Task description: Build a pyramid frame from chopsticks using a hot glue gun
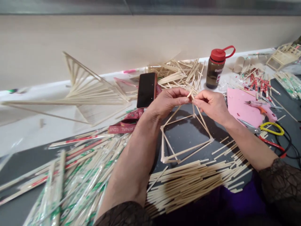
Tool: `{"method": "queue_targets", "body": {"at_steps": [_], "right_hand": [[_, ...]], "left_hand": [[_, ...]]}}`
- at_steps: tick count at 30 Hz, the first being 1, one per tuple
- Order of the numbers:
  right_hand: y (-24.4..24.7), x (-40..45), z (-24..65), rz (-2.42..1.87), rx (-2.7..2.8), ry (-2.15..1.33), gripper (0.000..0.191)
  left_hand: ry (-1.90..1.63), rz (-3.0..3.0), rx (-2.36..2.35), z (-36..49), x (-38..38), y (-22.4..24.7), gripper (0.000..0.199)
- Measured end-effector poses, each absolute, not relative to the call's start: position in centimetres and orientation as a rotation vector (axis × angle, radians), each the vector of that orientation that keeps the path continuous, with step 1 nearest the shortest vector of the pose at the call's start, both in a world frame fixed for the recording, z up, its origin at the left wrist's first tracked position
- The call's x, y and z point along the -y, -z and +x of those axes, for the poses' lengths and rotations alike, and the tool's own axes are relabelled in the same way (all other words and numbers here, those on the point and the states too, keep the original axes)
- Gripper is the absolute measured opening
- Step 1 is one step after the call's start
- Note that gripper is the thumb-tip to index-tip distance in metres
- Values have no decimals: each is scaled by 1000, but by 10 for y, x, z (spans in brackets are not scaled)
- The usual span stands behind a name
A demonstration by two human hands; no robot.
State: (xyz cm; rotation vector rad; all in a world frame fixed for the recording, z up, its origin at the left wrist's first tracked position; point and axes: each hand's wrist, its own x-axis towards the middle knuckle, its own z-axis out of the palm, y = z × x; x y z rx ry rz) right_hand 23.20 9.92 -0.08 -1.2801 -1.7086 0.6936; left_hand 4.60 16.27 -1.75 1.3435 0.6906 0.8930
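A house-like frame of thin wooden sticks stands on the dark table in front of me, its sticks meeting at whitish joints. At its top, where the sticks come together, my left hand pinches a stick end between thumb and fingers. My right hand is closed on the same peak from the other side, thumb against index finger. The fingertips of both hands nearly touch, and they partly cover the joint. Below the frame lies a spread of loose cut sticks.
Wrapped chopsticks cover the left side. Behind are a fan-shaped stick model, a phone, a stick pile and a red-capped bottle. To the right lie a pink sheet, a glue gun and yellow-handled pliers.
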Motion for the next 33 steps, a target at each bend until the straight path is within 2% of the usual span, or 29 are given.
{"method": "queue_targets", "body": {"at_steps": [23,27,29,32,33], "right_hand": [[0,-99,234,-1209,1727,-708,16],[-7,-101,247,-1291,1729,-829,26],[-7,-105,257,-1365,1785,-880,27],[0,-114,268,-1512,2094,-888,13],[3,-116,269,-1569,2229,-866,14]], "left_hand": [[-920,1380,-691,45,-162,18,38],[-917,1353,-687,46,-160,16,36],[-904,1336,-696,45,-158,14,36],[-889,1320,-699,44,-155,12,36],[-888,1316,-696,44,-155,11,36]]}}
